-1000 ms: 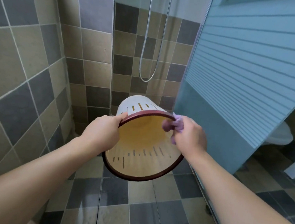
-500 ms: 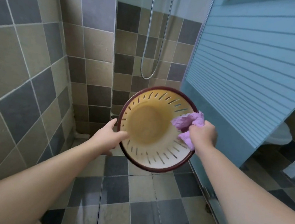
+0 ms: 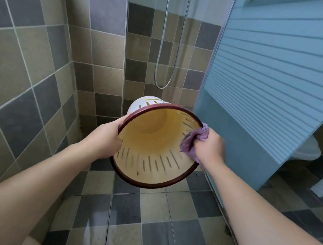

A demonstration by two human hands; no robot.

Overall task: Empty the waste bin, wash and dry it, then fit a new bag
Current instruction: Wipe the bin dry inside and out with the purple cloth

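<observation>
Two hands are in my view, one on each side of one waste bin point(image 3: 154, 150), which I hold off the tiled floor point(image 3: 130, 216) with its open mouth tipped toward me. My left hand point(image 3: 102, 139) grips the bin's dark red rim at its left edge, fingers curled over onto the outside wall, thumb side toward the opening. My right hand point(image 3: 210, 145) is at the bin's right edge, fingers bunched tight round one purple cloth point(image 3: 193, 142), and the cloth lies against the inside wall just within the rim. I see one row of narrow slots along the bin's lower inside wall and more slots near its upper right; the inside is yellowish, the outside white. Beyond the bin hangs one loop of shower hose point(image 3: 166, 74) against the tiled wall. Right of the bin stands one blue slatted panel point(image 3: 275, 83), and past that, part of one white toilet point(image 3: 307, 151).
</observation>
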